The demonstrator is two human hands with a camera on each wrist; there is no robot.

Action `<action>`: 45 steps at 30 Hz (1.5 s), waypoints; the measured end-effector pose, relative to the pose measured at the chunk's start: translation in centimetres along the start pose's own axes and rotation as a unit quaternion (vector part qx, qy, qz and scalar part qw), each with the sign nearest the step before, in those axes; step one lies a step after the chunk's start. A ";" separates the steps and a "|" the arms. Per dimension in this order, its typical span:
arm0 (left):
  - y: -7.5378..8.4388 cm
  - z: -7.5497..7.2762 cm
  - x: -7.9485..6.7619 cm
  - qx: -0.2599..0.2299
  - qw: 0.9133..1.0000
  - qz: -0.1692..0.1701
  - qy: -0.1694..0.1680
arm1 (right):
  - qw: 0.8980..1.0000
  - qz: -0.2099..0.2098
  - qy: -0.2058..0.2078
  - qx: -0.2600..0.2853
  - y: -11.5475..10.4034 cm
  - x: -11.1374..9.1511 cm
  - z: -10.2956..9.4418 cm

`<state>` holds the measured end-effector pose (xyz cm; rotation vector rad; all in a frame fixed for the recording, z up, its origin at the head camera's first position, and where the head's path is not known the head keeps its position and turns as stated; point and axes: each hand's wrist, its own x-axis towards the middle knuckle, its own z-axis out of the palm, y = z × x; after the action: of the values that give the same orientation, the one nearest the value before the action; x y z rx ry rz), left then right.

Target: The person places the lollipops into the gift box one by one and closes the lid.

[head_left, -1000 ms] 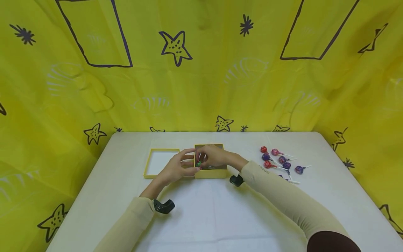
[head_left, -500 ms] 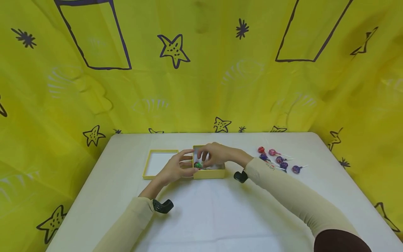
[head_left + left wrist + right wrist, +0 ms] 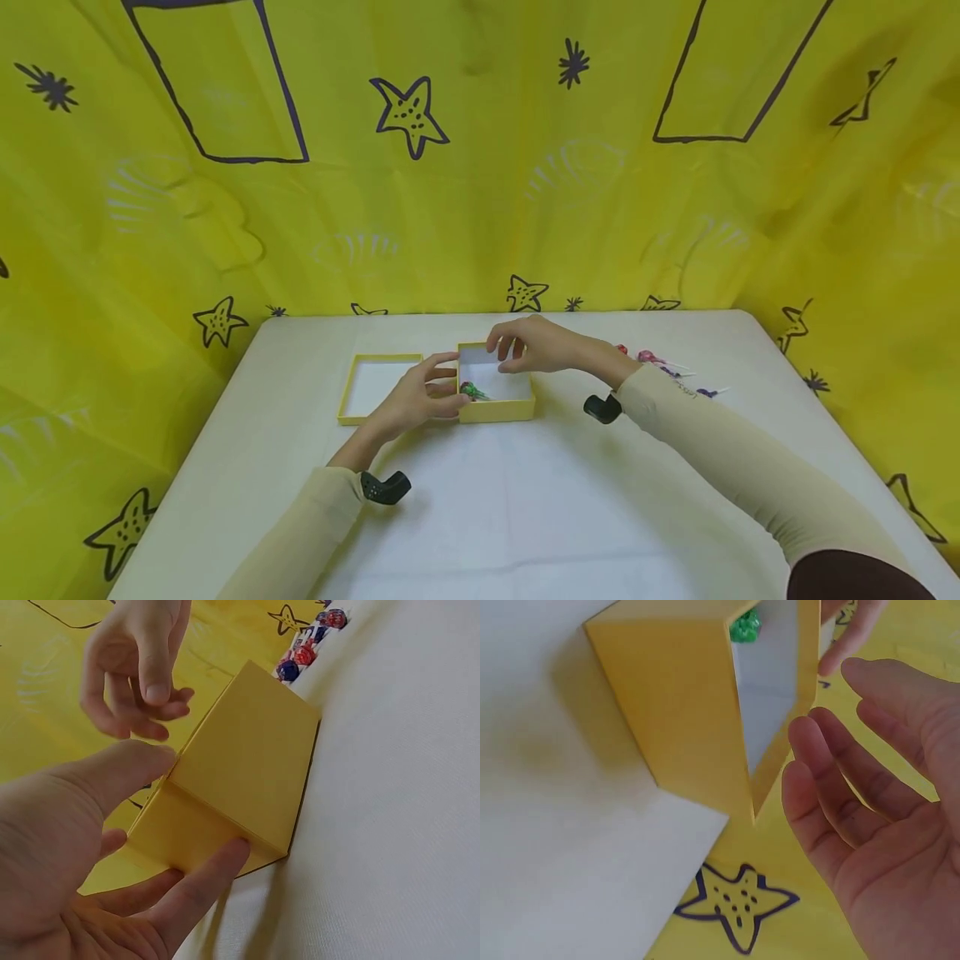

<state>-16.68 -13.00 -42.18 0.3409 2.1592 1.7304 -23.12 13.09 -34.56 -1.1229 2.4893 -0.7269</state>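
Observation:
A yellow box (image 3: 497, 412) with a white inside stands uncovered on the table. Lollipops with green and red wrappers (image 3: 472, 390) lie in its near left corner; how many is unclear. My left hand (image 3: 414, 400) rests against the box's left side, fingers fairly straight; in the left wrist view its thumb touches the top edge and its fingertips press the wall. Above the box's back right part hovers my right hand (image 3: 543, 344), fingers loosely bent and nothing between them. The right wrist view shows a green wrapper (image 3: 744, 627) inside the box.
A shallow yellow-rimmed lid (image 3: 378, 387) lies left of the box, inside up. On the right, several red, pink and purple lollipops (image 3: 648, 357) lie on the white table (image 3: 510, 508), partly hidden by my right forearm. A yellow patterned curtain (image 3: 465, 208) hangs behind.
My right hand has let go of a lollipop in the box and risen out of it toward the back right. My left hand stays at the box's side.

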 end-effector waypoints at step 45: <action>0.1 -1.1 0.0 -0.099 0.993 0.001 -0.071 | 0.982 0.145 0.116 -0.045 11.3 -14.4 -4.7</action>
<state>-17.14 -13.91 -41.89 0.3999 1.8710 1.8429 -22.92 31.90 -36.06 -0.7123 2.8257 -0.7001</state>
